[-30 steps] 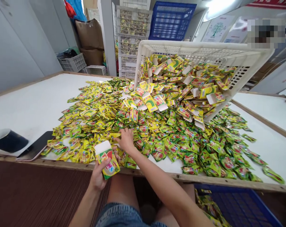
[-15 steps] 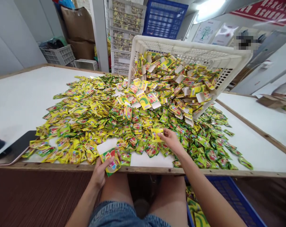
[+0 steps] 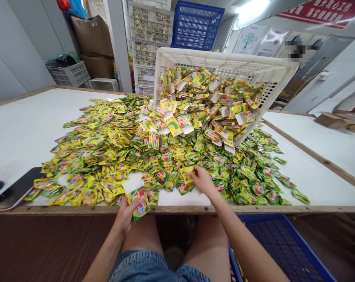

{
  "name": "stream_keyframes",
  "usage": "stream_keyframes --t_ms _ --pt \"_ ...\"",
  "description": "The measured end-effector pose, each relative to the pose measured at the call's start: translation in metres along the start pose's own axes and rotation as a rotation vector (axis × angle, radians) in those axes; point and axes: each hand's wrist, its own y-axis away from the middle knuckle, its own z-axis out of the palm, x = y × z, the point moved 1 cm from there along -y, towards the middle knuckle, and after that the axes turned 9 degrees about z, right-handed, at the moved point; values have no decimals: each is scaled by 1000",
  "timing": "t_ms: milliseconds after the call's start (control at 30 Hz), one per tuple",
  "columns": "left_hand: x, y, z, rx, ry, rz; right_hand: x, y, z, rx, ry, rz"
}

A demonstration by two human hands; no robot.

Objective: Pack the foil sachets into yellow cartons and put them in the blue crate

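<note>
My left hand (image 3: 125, 216) is closed round a small green and yellow candy box (image 3: 140, 203) at the table's front edge. The box's white end flap stands out toward the table. My right hand (image 3: 203, 181) pinches a flat yellow sachet (image 3: 184, 174) between thumb and fingers, a little above the pile and to the right of the box. Around both hands spreads a wide heap of green and yellow sachets (image 3: 107, 145). Behind it, a white plastic crate (image 3: 224, 55) lies tipped toward me, with many small cardboard boxes (image 3: 195, 94) spilling from its mouth.
A dark phone-like slab (image 3: 21, 192) lies at the table's left. Under the front edge on the right sits a blue crate (image 3: 283, 243). A wooden strip (image 3: 312, 152) crosses the table on the right. Stacked white crates (image 3: 151, 35) and another blue crate (image 3: 198, 23) stand behind.
My right hand has moved slightly left with the yellow sachet, nearer the box. My left hand keeps its hold on the box. The whole view has shifted a little.
</note>
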Motion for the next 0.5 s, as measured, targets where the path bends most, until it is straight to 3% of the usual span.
stream_keyframes --t_ms 233,500 --pt "-12 -4 6 -50 -65 21 -16 -24 -3 -192 262 -217" --pt "-19 -5 12 -101 -116 16 -24 -9 6 -114 358 -283"
